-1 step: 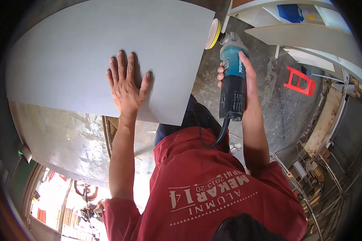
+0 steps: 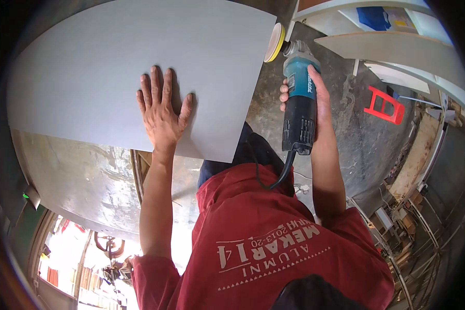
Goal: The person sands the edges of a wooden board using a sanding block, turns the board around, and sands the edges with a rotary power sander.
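From my end: right hand (image 2: pixel 321 101) closed round the barrel of the teal-and-black power tool (image 2: pixel 300 85), thumb on its right side, fingertips on its left. Metal head and yellow-edged disc pad (image 2: pixel 274 45) sit ahead of that grip, cord (image 2: pixel 281 179) trails behind it. Left hand (image 2: pixel 163 116) lies flat, fingers spread, on the grey panel (image 2: pixel 222 57), left of the tool grip; can't tell if pad touches panel edge. Tool: I'd call it rigid, fairly heavy, likely nose-heavy; barrel's the place to hold, fingers clear of disc and vents. Panel: looks stiff, smooth, maybe slippery, corners probably chip; I'd steady it by open palm, well in from the edges.
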A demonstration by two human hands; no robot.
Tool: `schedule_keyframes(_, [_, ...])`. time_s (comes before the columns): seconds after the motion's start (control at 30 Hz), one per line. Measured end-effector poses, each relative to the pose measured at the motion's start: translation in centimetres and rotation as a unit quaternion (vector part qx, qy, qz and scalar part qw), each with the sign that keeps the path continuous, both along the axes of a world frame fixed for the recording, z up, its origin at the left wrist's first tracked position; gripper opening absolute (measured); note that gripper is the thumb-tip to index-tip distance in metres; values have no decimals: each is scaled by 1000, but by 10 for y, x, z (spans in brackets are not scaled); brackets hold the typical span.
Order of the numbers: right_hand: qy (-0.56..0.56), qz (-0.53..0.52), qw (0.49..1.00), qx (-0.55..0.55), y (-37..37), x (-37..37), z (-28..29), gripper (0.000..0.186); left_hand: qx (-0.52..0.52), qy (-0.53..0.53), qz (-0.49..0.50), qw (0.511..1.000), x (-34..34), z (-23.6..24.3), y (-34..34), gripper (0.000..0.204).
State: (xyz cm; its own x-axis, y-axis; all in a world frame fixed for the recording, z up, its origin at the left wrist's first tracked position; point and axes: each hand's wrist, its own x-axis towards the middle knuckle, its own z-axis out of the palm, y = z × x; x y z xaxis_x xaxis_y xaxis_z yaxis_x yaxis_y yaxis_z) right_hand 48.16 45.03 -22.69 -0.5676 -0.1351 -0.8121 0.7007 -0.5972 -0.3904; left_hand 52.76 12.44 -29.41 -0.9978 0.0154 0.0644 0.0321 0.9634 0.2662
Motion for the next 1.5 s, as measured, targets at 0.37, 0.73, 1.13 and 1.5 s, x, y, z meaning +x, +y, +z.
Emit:
schedule_keyframes(0.37, [19, 21, 999, -24, 16, -40, -10, 65, 7, -27, 8, 1000, 0, 3, -3, 69])
schedule_keyframes(0.73, [-7, -7, 1000, -2, -3, 13, -3, 58, 11, -2, 2, 1000, 1, -1, 0, 68])
schedule_keyframes(1.13, [-33, -13, 999, -2, -41, 125, 9, 60, 2, 77, -35, 996, -1, -13, -13, 66])
schedule_keyframes(1.5, [-52, -182, 980, -69, -6, 216, 4, 57, 78, 36, -233, 969, 0, -5, 113, 71])
